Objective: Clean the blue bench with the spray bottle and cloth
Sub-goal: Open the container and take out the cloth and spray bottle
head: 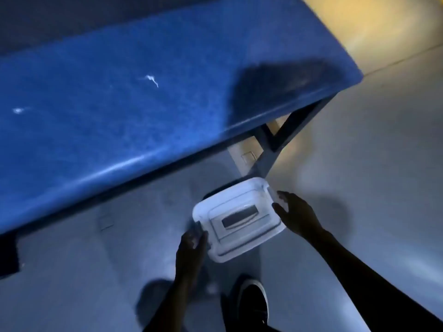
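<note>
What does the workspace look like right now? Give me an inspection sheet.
Surface: blue bench carries white marks; a shadow covers its right end.
Job's things: spray bottle and cloth not seen.
Clutter: white lidded container held above the floor.
Grippers: left hand grips the container's near-left corner; right hand holds its right edge.
Cables: nothing seen.
Surroundings: dim grey floor, yellow wall, dark shoe below.

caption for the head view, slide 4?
Both hands, left hand and right hand, hold a lidded white container above the floor beside the smudged blue bench.
</note>
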